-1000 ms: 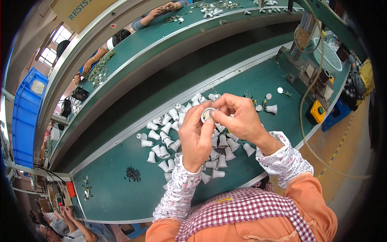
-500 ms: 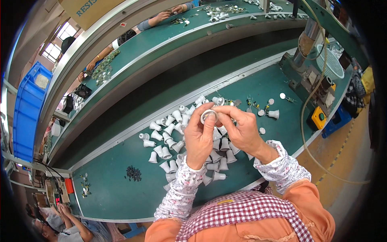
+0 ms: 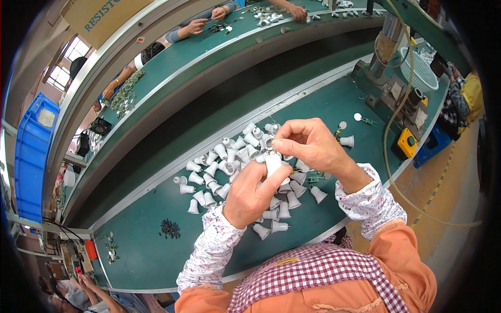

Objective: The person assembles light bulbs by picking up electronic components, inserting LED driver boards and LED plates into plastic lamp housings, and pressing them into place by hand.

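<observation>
My left hand (image 3: pixel 249 196) grips a small white cone-shaped plastic housing (image 3: pixel 273 163) between thumb and fingers, held above the green table (image 3: pixel 146 250). My right hand (image 3: pixel 311 146) pinches at the top of that housing with its fingertips; what it pinches is too small to tell. Beneath both hands lies a heap of several identical white housings (image 3: pixel 229 156). A few lie apart, one (image 3: pixel 346 141) to the right of my right hand.
A small pile of dark parts (image 3: pixel 169 228) lies at the left. A yellow box with a green button (image 3: pixel 407 142) and a machine base sit at the right, with a white basket (image 3: pixel 420 70) behind. Other people's hands work at the far bench (image 3: pixel 209 31).
Both hands have stayed together over the heap. The housing now sits upright in my left fingers, and my right fingertips have shifted to its top.
</observation>
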The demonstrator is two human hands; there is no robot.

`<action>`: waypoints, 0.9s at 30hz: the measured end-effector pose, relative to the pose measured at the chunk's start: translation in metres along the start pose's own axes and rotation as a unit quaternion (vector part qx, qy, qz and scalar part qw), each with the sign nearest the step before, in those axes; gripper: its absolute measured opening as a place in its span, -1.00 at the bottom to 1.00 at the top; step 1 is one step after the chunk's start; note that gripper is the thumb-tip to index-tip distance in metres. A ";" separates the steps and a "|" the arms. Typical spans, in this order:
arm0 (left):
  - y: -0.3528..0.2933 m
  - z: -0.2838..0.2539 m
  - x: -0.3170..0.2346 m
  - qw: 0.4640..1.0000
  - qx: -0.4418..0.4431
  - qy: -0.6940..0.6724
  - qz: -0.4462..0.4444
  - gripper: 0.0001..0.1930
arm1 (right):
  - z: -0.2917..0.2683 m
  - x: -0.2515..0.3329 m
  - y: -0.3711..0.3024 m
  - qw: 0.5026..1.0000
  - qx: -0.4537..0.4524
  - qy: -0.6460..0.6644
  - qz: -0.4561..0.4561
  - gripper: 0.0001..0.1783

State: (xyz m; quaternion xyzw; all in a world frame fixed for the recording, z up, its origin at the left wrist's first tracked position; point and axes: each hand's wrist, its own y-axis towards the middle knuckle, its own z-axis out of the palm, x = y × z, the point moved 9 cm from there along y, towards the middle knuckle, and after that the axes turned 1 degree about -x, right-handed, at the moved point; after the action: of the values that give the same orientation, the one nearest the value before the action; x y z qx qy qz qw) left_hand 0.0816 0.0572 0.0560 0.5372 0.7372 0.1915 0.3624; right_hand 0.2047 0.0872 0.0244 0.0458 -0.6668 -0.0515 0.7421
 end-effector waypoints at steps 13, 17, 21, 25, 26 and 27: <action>-0.015 0.003 -0.013 0.993 0.085 -0.007 0.075 -0.58 | -0.006 0.013 0.006 0.954 -0.016 -0.266 -0.141 -0.84; -0.022 -0.008 -0.010 0.998 0.033 0.010 0.054 -0.57 | -0.015 0.000 0.006 0.986 0.008 -0.165 0.022 -0.91; -0.037 -0.002 0.006 0.999 0.035 -0.001 0.011 -0.54 | 0.057 0.085 -0.060 0.965 0.198 -0.050 -0.166 -0.92; -0.024 0.005 0.001 0.999 0.033 -0.017 0.022 -0.54 | 0.073 0.147 -0.128 0.852 0.240 0.086 -0.458 -0.81; -0.022 0.005 -0.001 0.999 0.032 -0.015 0.020 -0.54 | 0.071 0.152 -0.131 0.841 0.246 0.083 -0.475 -0.86; -0.021 0.005 -0.002 0.999 0.034 -0.012 0.020 -0.55 | 0.070 0.158 -0.134 0.829 0.252 0.079 -0.493 -0.88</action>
State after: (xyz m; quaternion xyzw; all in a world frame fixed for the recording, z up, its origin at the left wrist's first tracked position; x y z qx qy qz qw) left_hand 0.0724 0.0476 0.0394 0.5663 0.7281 0.1670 0.3482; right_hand 0.1496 -0.0670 0.1690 0.5576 -0.4850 -0.2368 0.6307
